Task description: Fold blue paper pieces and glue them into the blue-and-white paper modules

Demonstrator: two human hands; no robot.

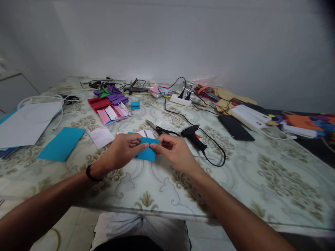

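Note:
Between my two hands is a small piece of blue paper (pixel 147 155), its upper part folded over. My left hand (pixel 123 150) pinches its left side, thumb on top near the fold. From the right, my right hand (pixel 176 151) grips the same fold, and the two thumb tips almost meet. Just behind the hands lie small white paper pieces (pixel 149 134), partly covered. Scissors (pixel 161 129) with black handles rest beyond my right hand, blades pointing away to the left. A black glue gun (pixel 193 137) lies to the right of that hand.
On the left are a blue sheet (pixel 62 143), a white paper square (pixel 101 136) and a stack of white sheets (pixel 31 122). Folded coloured papers (pixel 110 104) and a little blue folded piece (pixel 135 105) sit further back. A power strip (pixel 180 99), cords, a black phone (pixel 235 128) and a white device (pixel 250 116) stand right.

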